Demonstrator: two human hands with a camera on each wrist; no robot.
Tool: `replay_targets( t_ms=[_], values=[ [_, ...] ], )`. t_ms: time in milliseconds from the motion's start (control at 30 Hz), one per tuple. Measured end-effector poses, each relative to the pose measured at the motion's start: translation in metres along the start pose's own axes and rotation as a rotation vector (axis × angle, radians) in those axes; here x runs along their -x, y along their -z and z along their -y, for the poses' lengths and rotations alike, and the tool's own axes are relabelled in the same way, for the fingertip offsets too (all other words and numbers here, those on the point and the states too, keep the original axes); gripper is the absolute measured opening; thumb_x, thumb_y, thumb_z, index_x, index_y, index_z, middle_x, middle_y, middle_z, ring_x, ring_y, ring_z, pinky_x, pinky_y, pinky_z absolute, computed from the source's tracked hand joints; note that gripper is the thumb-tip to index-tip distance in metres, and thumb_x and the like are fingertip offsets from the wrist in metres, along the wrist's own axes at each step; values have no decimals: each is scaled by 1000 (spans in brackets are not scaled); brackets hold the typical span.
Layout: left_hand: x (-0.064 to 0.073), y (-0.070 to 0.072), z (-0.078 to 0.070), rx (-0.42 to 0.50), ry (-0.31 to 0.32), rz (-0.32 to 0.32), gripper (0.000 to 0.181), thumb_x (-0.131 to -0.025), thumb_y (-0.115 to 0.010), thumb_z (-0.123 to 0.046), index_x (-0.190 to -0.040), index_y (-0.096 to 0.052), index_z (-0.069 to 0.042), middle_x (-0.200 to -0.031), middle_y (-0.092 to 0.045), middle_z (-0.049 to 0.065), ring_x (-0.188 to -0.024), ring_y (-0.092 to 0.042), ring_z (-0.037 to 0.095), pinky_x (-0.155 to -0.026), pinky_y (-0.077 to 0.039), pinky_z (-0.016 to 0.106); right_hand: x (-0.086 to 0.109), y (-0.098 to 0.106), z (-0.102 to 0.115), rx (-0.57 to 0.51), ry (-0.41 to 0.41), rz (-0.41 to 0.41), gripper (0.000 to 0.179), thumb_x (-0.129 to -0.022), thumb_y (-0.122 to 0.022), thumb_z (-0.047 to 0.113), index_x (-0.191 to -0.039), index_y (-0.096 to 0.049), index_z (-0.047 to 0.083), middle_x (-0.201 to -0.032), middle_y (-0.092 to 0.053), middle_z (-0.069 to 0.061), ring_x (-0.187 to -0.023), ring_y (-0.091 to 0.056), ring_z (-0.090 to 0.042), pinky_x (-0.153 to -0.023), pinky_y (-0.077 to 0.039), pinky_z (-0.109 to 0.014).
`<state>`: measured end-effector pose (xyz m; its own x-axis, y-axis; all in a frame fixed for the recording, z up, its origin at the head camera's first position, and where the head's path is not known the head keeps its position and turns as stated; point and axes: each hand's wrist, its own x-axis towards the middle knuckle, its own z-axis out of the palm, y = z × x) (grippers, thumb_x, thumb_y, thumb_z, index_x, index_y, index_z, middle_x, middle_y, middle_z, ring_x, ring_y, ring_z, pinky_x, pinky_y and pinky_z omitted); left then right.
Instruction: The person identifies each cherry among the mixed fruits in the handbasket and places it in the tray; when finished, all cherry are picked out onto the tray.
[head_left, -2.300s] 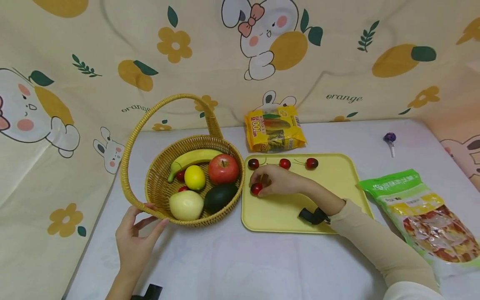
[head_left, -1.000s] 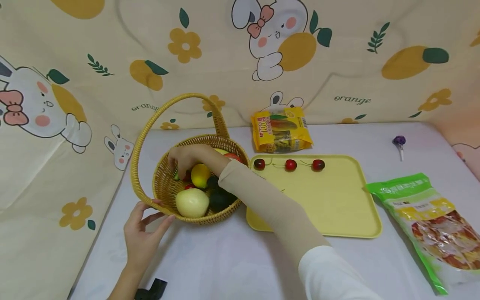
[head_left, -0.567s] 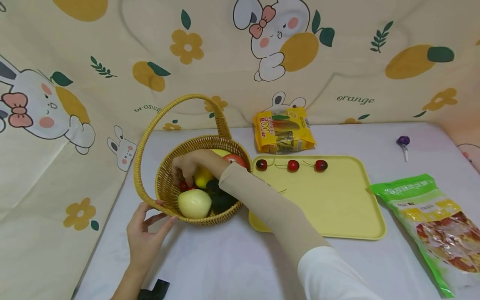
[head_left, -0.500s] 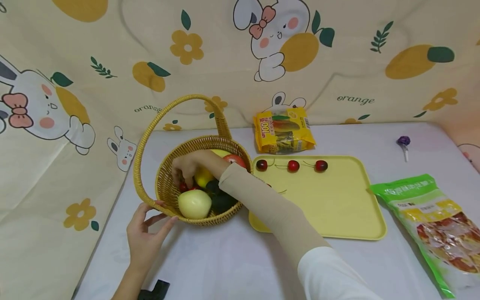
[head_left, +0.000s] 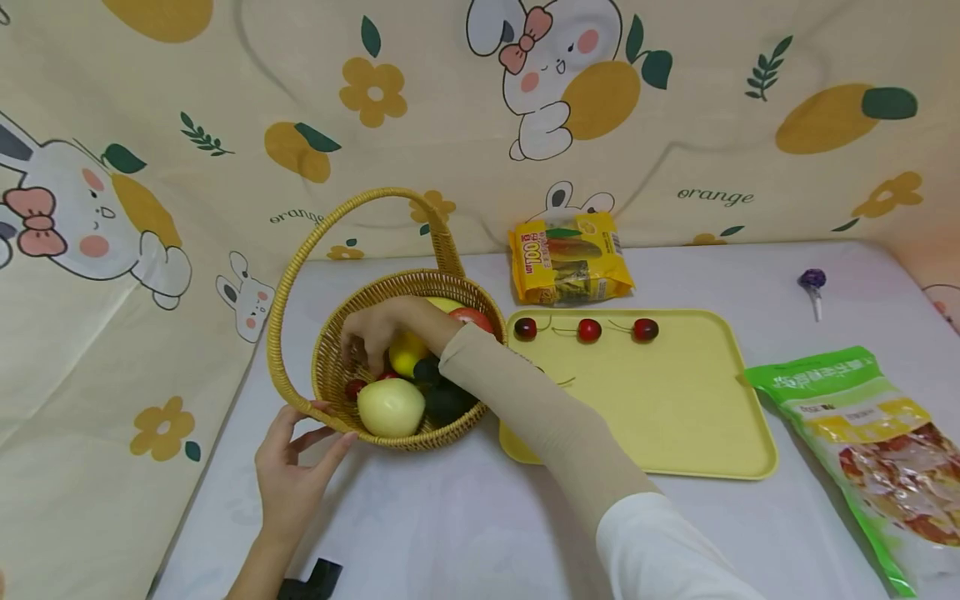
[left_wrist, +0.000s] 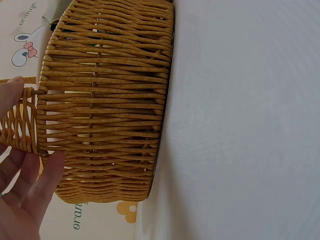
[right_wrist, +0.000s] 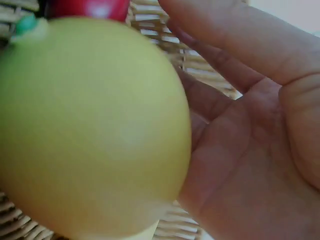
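A round, golden-brown woven basket (head_left: 435,440) stands toward the left edge of the white-covered bench (head_left: 450,533), just beside the left edge of a pale-yellow rectangular tray (head_left: 675,400). The left hand (head_left: 295,471) pinches the foot of its tall arched handle (head_left: 279,321), thumb and fingers on either side. The right hand (head_left: 384,325) is down inside the basket, its grip loosely spread with nothing visible between thumb and fingers. A small, glossy, dark-red cherry (head_left: 355,389) lies below the fingertips on the basket floor; whether they touch is unclear.

The cherry is probably light and slick, apt to roll: best pinched lightly round its middle, or by the stem if it has one. The smooth yellow lemon (head_left: 406,354) by the palm and the round, pale yellow-green fruit (head_left: 391,408) near the basket's front rim look firm and call for a wider hold. The wicker seems stiff, with a little give; the handle foot is a sound place to steady it.

Three red stemmed cherries (head_left: 588,331) line the tray's far edge, starting from its far left corner; each stem gives a thin, likely delicate, place to hold.
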<state>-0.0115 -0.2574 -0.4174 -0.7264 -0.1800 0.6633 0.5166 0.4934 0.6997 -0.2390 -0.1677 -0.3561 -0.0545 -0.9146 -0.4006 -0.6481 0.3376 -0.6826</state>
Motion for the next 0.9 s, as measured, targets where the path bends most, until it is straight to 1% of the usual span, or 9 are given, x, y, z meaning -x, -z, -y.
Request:
replay_targets(
  t_ms=[100,233,300,400,500,567,633,800,900],
  values=[
    [1,0,2,1,3,-2,53,-60,-78,27,-108,-59,19,-101,-61,25,-97,-61,19,-76,-59,19,-5,-5,4,17,-9,6,43,-85,-76,2,-126,-65,3,-116,-64,-10,-95,-59,-15,-79,-53,-20],
    [2,1,5,2,9,-3,54,-58,-78,28,-108,-59,19,-102,-62,23,-97,-61,18,-77,-59,18,-11,-11,7,-4,0,19,30,-84,-76,2,-113,-70,2,-107,-67,-5,-90,-56,-11,-75,-51,-20],
    [1,0,2,4,8,-3,54,-58,-78,28,-108,-58,20,-101,-61,24,-97,-61,19,-77,-59,17,-12,-13,7,-9,-4,33,24,-85,-74,0,-109,-72,3,-102,-67,-3,-86,-55,-11,-71,-51,-20],
    [-2,-2,-8,0,4,1,53,-59,-76,30,-108,-58,20,-100,-60,27,-97,-61,18,-77,-59,17,-14,-15,7,-19,-12,54,21,-85,-71,-4,-105,-74,2,-96,-69,-3,-81,-54,-11,-67,-50,-21],
    [-6,-3,-17,-3,-2,3,51,-60,-75,29,-107,-58,21,-100,-58,31,-97,-61,18,-77,-59,17,-16,-16,6,-7,-11,61,20,-85,-72,-3,-104,-74,1,-93,-69,-3,-78,-55,-11,-66,-50,-22],
    [-7,-4,-19,-4,-1,6,51,-61,-76,29,-107,-58,20,-99,-58,32,-97,-61,18,-77,-59,18,-16,-16,6,0,-15,57,19,-85,-73,-2,-104,-73,0,-92,-69,-3,-79,-56,-11,-67,-51,-22],
    [-6,-3,-17,-2,-1,5,50,-61,-76,28,-107,-58,20,-99,-58,31,-97,-61,19,-77,-59,18,-17,-16,6,7,-19,51,19,-85,-75,1,-103,-73,0,-93,-69,-3,-80,-57,-11,-68,-52,-22],
    [0,0,-3,-8,9,-2,54,-59,-77,29,-108,-59,18,-101,-61,25,-97,-61,18,-76,-59,18,-18,-18,9,33,-17,50,15,-88,-76,9,-102,-75,3,-96,-71,-2,-84,-59,-10,-72,-53,-20],
    [1,0,1,-12,13,-2,55,-58,-77,29,-109,-59,18,-101,-61,25,-98,-61,18,-77,-59,18,-19,-19,11,48,-20,56,14,-89,-75,12,-101,-76,4,-97,-72,-2,-85,-60,-10,-73,-53,-20]
  ],
)
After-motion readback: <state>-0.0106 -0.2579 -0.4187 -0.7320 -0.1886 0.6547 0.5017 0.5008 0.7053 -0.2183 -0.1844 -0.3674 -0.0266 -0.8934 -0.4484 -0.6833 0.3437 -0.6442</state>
